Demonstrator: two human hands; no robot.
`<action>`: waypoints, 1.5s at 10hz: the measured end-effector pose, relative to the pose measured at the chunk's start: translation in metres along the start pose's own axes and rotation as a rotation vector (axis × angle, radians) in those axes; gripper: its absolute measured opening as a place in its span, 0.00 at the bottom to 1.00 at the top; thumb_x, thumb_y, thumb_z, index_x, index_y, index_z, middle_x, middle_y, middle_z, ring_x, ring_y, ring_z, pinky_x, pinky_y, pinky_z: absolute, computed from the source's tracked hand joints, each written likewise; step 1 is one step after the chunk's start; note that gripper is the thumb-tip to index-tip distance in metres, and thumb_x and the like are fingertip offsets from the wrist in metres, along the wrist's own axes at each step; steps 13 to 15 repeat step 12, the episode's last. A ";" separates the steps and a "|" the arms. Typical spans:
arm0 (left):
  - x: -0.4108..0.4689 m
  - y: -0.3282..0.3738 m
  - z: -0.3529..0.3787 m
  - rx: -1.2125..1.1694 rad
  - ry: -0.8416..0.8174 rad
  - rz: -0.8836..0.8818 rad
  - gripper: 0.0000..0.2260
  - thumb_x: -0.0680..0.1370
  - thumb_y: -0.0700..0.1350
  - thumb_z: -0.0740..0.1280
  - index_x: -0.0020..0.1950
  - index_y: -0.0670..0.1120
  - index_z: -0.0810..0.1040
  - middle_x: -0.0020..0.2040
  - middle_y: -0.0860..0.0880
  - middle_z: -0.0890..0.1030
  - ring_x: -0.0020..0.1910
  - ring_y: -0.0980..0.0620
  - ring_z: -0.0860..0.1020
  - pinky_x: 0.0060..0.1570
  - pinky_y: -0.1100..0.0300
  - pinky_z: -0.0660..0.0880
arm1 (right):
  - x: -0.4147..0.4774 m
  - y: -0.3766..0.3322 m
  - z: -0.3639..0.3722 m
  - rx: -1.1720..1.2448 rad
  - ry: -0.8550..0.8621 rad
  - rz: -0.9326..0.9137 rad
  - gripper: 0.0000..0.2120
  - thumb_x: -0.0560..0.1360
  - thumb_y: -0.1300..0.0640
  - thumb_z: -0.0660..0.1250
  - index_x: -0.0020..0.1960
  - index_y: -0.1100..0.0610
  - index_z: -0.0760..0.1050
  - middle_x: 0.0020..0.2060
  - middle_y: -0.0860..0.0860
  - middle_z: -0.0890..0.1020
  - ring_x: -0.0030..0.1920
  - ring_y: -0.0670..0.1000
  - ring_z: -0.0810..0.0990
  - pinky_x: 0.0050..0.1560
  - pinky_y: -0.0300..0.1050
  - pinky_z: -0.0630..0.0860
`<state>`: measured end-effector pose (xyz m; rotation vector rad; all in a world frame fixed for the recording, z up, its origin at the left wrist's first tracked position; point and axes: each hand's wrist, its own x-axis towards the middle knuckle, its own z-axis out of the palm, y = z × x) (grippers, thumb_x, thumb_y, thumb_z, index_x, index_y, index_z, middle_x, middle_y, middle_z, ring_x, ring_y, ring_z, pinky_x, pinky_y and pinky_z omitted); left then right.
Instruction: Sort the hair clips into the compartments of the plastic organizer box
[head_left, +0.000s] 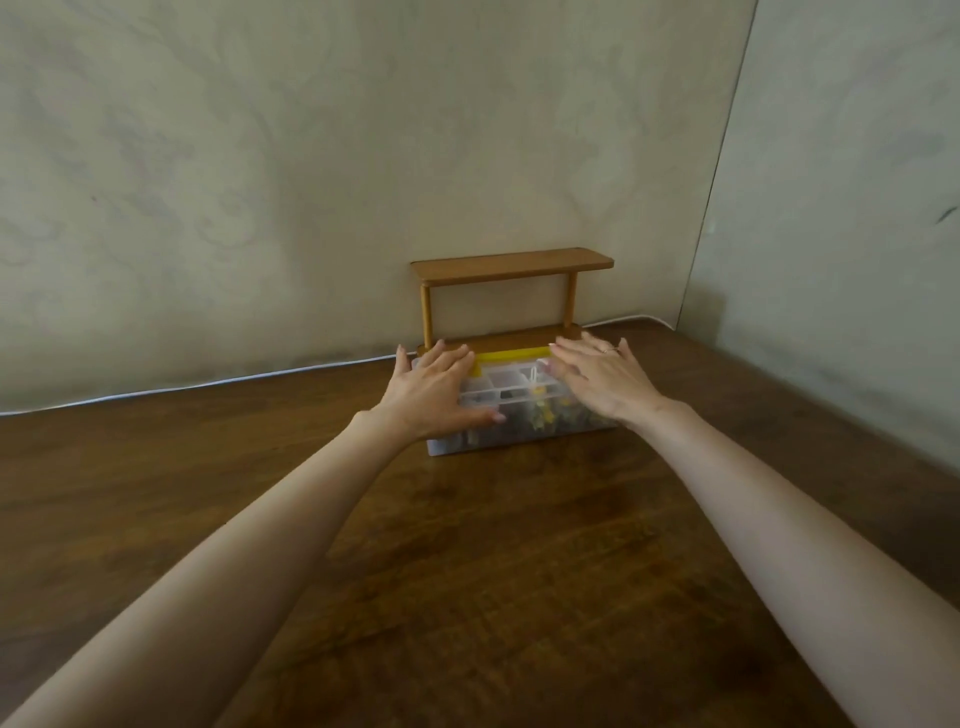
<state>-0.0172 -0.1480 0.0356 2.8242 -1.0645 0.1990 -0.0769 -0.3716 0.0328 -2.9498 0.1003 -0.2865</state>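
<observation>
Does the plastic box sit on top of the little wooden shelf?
No, the plastic box stands on the brown table, in front of the wooden shelf.

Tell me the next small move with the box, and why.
Probably draw the box toward you. The left hand and right hand rest open at its ends with both arms stretched far out. It sits at the foot of the shelf, where sorting would be awkward.

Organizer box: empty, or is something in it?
Not empty: the organizer box shows yellow and dark pieces through its clear front; too blurred to identify.
</observation>
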 end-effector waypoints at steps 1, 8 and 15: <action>-0.005 -0.004 -0.001 -0.267 0.004 -0.115 0.48 0.67 0.66 0.67 0.77 0.49 0.46 0.77 0.46 0.42 0.76 0.41 0.44 0.72 0.38 0.50 | -0.002 0.009 -0.007 0.049 0.033 0.037 0.44 0.66 0.26 0.48 0.76 0.47 0.55 0.76 0.48 0.55 0.76 0.54 0.51 0.71 0.66 0.43; 0.091 -0.025 0.036 -0.895 0.237 -0.436 0.21 0.74 0.46 0.70 0.65 0.44 0.70 0.60 0.43 0.77 0.58 0.45 0.77 0.55 0.49 0.76 | 0.102 0.066 0.025 1.058 0.220 0.517 0.25 0.75 0.56 0.67 0.71 0.54 0.66 0.67 0.54 0.73 0.66 0.56 0.72 0.67 0.57 0.68; 0.094 -0.024 0.044 -0.778 0.276 -0.538 0.21 0.79 0.47 0.62 0.70 0.42 0.64 0.67 0.41 0.72 0.64 0.43 0.72 0.59 0.51 0.71 | 0.102 0.060 0.029 0.778 0.190 0.569 0.28 0.79 0.50 0.62 0.75 0.55 0.57 0.73 0.54 0.65 0.70 0.57 0.66 0.66 0.53 0.67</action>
